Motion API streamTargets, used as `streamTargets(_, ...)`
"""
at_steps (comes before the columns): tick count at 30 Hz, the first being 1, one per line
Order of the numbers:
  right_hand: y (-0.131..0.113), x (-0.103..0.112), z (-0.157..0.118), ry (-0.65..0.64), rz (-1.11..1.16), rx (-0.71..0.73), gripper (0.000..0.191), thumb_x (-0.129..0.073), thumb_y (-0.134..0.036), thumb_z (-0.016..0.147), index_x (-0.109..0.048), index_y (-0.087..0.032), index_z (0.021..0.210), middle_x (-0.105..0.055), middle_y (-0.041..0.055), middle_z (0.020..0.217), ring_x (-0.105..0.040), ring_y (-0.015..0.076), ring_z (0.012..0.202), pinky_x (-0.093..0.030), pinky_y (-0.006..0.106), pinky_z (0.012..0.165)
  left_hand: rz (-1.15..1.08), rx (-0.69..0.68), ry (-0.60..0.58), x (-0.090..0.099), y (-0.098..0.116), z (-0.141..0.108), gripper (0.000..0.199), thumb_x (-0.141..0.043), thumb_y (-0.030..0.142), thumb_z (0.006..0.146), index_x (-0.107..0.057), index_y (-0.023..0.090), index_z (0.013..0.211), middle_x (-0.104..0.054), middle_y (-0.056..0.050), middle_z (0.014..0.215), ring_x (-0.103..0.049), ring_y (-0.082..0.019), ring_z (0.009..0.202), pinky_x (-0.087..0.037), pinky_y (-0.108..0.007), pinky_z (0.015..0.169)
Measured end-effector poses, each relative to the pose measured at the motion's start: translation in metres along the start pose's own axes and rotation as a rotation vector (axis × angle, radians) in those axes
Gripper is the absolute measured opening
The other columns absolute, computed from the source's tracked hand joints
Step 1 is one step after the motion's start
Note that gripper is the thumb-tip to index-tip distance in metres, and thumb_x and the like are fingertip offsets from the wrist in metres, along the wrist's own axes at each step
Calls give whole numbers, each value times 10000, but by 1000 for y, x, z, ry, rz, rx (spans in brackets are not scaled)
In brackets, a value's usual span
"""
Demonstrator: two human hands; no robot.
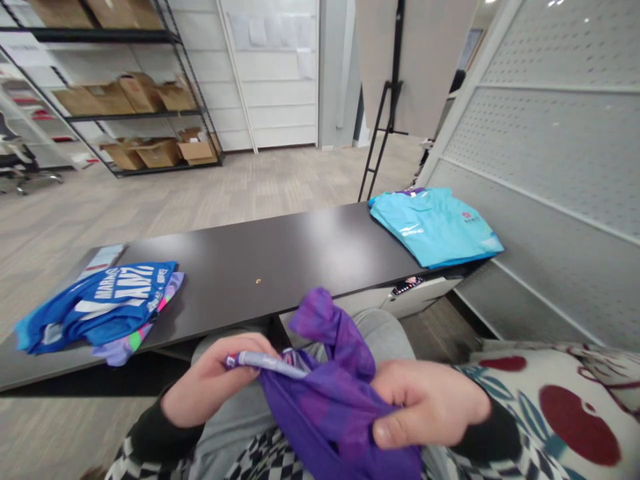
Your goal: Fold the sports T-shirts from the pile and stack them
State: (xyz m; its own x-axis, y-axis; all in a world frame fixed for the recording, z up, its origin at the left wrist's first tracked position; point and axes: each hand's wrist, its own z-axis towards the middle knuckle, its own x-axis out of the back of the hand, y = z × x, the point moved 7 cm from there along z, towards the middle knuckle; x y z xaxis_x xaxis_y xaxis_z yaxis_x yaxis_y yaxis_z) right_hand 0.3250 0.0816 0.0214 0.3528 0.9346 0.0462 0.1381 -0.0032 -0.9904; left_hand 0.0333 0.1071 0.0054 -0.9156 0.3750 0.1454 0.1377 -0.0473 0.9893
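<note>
from where i sit, i have both hands on the purple garment (345, 393), which is bunched up over the lap, just this side of the table (280, 247). my left hand (220, 380) is closed on its edge, where a pale strip (273, 364) shows, thumb along the top. my right hand (425, 403) grips the cloth on the other side, thumb pressed to it and fingers curled into the folds. a loose purple bunch stands up between the two hands.

on the table i see a blue shirt (123, 293) at the left end, with white lettering, lying over lilac cloth (117, 351). at the right end lies a turquoise shirt (435, 230), folded flat. a patterned cushion (575, 413) sits near my right arm.
</note>
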Motion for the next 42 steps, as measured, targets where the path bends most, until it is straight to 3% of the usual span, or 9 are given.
streamTargets(2, -5, 1, -4, 48, 150, 9, 499, -730, -595, 1097, -760, -126, 928, -610, -15, 751, -486, 104, 652, -446, 210, 626, -210, 144, 128, 6, -14, -15, 312, -941, 462, 878, -864, 171, 959, -818, -115, 924, -763, -270, 882, -627, -354, 820)
streamTargets(6, 7, 28, -4, 523, 397, 32, 432, -833, -586, 1032, -841, -154, 1054, -748, 22, 859, -599, 123, 702, -519, 216, 682, -463, 342, 343, 3, -37, -25, 439, -1009, 474, 806, -871, 189, 1110, -826, -75, 904, -752, -218, 777, -622, -298, 738)
streamTargets(12, 27, 48, -4, 913, 575, 108, 381, -923, -580, 952, -878, -202, 948, -824, 45, 831, -726, 163, 703, -606, 251, 731, -218, 268, 151, -14, -15, 11, 418, -925, 574, 899, -836, 174, 984, -811, -83, 869, -748, -235, 805, -636, -341, 786)
streamTargets(16, 32, 55, -11, 993, 610, 135, 370, -934, -579, 937, -888, -214, 978, -855, 60, 880, -760, 187, 732, -624, 270, 741, 48, 45, 267, -1, 1, 24, 358, -882, 532, 928, -802, 190, 864, -782, -86, 968, -725, -229, 932, -614, -330, 896)
streamTargets(21, 42, 47, -7, 975, 647, 170, 386, -950, -585, 922, -891, -236, 1074, -870, 58, 974, -773, 192, 823, -627, 284, 816, -149, 95, 663, 9, -37, 15, 468, -877, 582, 917, -753, 249, 1222, -760, -75, 1192, -744, -223, 1036, -648, -341, 892)
streamTargets(26, 54, 8, 25, 727, 672, 135, 407, -938, -567, 954, -833, -226, 1150, -818, 26, 993, -705, 147, 833, -560, 247, 802, -461, 394, 129, -87, -79, 12, 560, -846, 720, 922, -818, 183, 1078, -825, -120, 1024, -773, -262, 902, -642, -368, 789)
streamTargets(30, 55, -20, 46, 497, 581, 47, 385, -929, -541, 972, -747, -208, 1036, -682, -28, 884, -529, 97, 715, -456, 216, 689, -712, 396, 183, -130, -74, 14, 464, -942, 551, 877, -858, 155, 1103, -867, -133, 1062, -796, -332, 1137, -620, -431, 1058)
streamTargets(35, 63, -13, 47, 526, 436, 15, 477, -972, -573, 906, -736, -212, 1109, -708, 0, 979, -581, 152, 822, -511, 283, 796, -773, 253, 514, -90, -60, 30, 379, -935, 478, 849, -862, 176, 1067, -867, -156, 1131, -797, -378, 1227, -612, -514, 1157)
streamTargets(42, 67, 42, 8, 997, 180, 160, 542, -836, -614, 1016, -537, -237, 767, -526, -31, 775, -469, 159, 737, -435, 285, 703, -495, 103, 719, 0, -35, 17, 372, -861, 549, 881, -830, 263, 1117, -869, -112, 1093, -810, -380, 1217, -660, -530, 1124)
